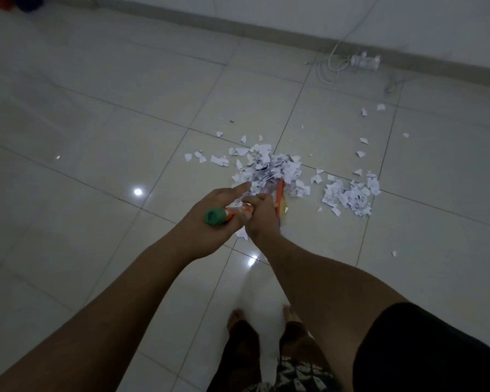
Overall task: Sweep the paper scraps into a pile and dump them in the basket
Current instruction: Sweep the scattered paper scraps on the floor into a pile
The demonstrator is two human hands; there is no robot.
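Gripping the broom (279,193) with both hands, the person stands barefoot on the tiled floor (96,123) and leans it forward so that its head meets the near edge of the paper pile (266,168). The left hand (210,222) wraps the top of the stick just below its green cap, forefinger stretched out along it, probably to steer. The right hand (262,219) closes round the stick lower down, where it can drive the stroke. This split hold looks suited to short, controlled pulls that gather scraps without scattering them. Most of the paper sits heaped in the main pile just ahead of the hands. A smaller clump (348,196) lies apart to the right, and loose scraps (362,111) dot the tiles farther out towards the wall, so the gathering seems only partly done. The basket is not in view, and dumping looks some way off. A power strip (365,62) with white cables (327,69) rests by the skirting, well apart from the paper, and wide strokes that way could snag the leads. The stick carries an orange and white printed wrapper, but its lettering is too blurred to read. No other brand or writing can be made out.
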